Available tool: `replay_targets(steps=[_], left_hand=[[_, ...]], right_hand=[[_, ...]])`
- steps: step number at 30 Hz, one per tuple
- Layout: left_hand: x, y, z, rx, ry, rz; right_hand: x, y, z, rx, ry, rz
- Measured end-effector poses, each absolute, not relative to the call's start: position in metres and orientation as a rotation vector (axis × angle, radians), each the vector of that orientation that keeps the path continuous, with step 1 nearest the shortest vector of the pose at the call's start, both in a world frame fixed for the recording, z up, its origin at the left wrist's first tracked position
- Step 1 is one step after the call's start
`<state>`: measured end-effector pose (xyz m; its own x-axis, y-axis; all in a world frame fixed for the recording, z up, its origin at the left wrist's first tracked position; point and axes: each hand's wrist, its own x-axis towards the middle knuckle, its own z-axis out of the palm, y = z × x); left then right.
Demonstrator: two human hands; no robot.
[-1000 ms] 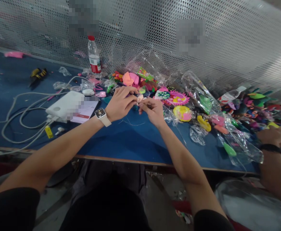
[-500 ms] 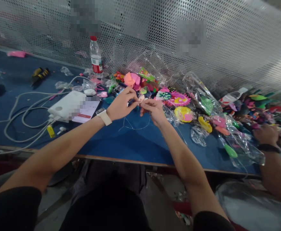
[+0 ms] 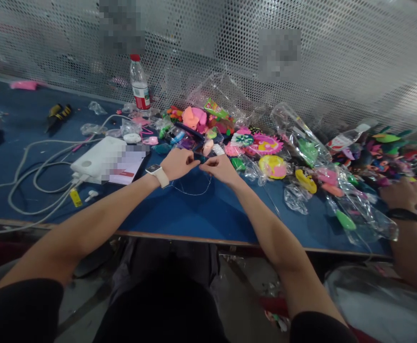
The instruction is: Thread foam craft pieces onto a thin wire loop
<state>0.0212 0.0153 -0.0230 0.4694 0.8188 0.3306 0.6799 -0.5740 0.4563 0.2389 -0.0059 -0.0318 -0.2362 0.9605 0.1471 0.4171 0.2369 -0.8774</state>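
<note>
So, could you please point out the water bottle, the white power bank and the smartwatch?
water bottle (image 3: 139, 85), head view, on its clear body above the red label.
white power bank (image 3: 93, 162), head view, top face.
smartwatch (image 3: 153, 168), head view, its screen.

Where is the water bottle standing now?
The water bottle stands upright at the table's far edge, left of centre, against the perforated metal screen.

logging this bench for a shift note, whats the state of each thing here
left hand: fingers pinched on a thin thread
right hand: fingers pinched on the same thread
thread: slack, sagging in a loop onto the table
water bottle: upright, red cap on
white box: lying flat, cables plugged in
clear bags: crumpled, lying among bright toys
co-worker's hand: on the table at right
</note>
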Motion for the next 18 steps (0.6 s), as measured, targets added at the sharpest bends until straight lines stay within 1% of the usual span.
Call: replay_targets(steps=[8,12,18], left_hand=[[0.028,0.012,-0.03,2.738,1.308,0.554],[0.028,0.013,-0.029,2.842,1.318,0.366],[0.026,0.011,-0.023,2.886,1.373,0.085]], right_hand=[[0.238,-0.008,-0.035,-1.382,-1.966,0.752],[0.237,-0.01,-0.034,-1.422,-2.056,0.679],[0.234,-0.017,-0.023,-1.498,-2.299,0.372]])
